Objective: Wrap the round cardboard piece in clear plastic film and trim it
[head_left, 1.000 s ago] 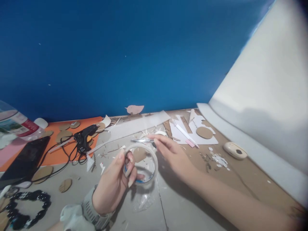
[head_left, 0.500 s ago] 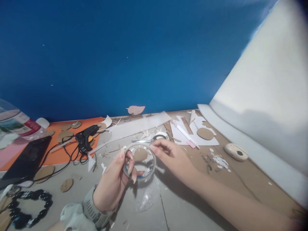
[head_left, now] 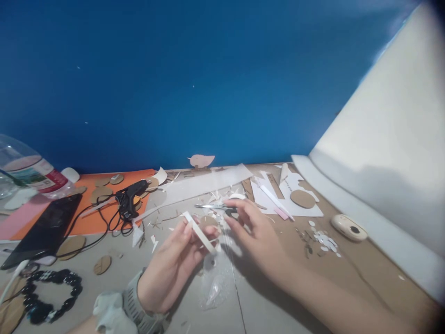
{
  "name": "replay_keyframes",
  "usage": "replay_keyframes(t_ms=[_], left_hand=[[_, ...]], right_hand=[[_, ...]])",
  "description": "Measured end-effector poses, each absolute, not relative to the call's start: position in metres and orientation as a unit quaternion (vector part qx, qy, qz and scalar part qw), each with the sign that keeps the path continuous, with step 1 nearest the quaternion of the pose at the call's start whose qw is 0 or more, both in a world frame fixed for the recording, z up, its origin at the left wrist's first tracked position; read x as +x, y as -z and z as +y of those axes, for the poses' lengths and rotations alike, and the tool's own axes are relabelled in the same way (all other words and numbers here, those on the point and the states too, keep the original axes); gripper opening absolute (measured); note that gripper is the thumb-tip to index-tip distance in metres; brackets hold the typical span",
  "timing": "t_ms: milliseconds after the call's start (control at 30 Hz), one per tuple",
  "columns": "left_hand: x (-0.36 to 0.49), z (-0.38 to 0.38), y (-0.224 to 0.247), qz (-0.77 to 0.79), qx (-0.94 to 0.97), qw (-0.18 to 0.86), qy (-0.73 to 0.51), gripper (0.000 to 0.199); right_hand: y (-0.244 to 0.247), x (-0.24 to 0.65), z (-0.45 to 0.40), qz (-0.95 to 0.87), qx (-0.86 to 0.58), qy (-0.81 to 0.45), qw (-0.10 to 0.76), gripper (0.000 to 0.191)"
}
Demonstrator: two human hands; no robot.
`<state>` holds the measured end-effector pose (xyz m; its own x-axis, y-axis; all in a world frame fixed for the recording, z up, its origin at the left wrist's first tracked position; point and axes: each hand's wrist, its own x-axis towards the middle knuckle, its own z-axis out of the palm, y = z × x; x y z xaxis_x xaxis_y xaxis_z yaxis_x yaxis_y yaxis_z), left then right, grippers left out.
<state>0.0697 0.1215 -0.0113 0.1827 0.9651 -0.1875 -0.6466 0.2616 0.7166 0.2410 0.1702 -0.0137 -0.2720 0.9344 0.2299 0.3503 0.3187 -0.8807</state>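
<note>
My left hand grips a narrow roll of tape, turned nearly edge-on so that its pale outer band shows. My right hand is at the handles of a pair of scissors, thumb and forefinger apart on either side of them. The metal blades point left, while the fingers partly cover the dark handles. Below the tape roll lies a clear plastic bag. Behind it a brown cardboard piece is partly hidden by my left fingers.
A black glue gun lies on orange paper at left, near a phone, a bottle and a beaded bracelet. Cardboard discs and paper scraps are scattered about. At right are white paper dots and a cream case.
My left hand has turned the tape roll from face-on to edge-on. My right hand has left the roll and moved up to the scissors' handles. The view has shifted slightly.
</note>
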Motion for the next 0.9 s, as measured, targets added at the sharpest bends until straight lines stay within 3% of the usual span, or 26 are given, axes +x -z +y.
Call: replay_keyframes(t_ms=[67,233,300,467,633,700,800,900], left_hand=[[0.07,0.12,0.009,0.308,0.233,0.741,-0.55,0.025],[0.068,0.118,0.009,0.304,0.231,0.742,-0.551,0.03],[0.067,0.118,0.01,0.294,0.223,0.748,-0.552,0.031],[0.063,0.119,0.006,0.286,0.193,0.766,-0.543,0.036],[0.061,0.122,0.008,0.284,0.17,0.777,-0.535,0.039],[0.062,0.122,0.009,0.297,0.189,0.767,-0.536,0.036],[0.066,0.116,0.013,0.36,0.273,0.695,-0.56,0.033],[0.068,0.109,0.019,0.436,0.432,0.516,-0.597,0.031]], right_hand=[[0.013,0.242,0.162,-0.765,-0.41,-0.33,0.372,0.019],[0.011,0.244,0.148,-0.843,-0.304,-0.26,0.359,0.042],[0.008,0.243,0.147,-0.867,-0.282,-0.251,0.324,0.044],[-0.001,0.241,0.147,-0.893,-0.217,-0.233,0.318,0.023],[-0.002,0.239,0.147,-0.896,-0.228,-0.226,0.307,0.029],[-0.001,0.239,0.147,-0.904,-0.216,-0.228,0.291,0.017],[0.0,0.241,0.149,-0.893,-0.224,-0.25,0.301,0.013],[0.01,0.244,0.143,-0.873,-0.259,-0.267,0.316,0.016]])
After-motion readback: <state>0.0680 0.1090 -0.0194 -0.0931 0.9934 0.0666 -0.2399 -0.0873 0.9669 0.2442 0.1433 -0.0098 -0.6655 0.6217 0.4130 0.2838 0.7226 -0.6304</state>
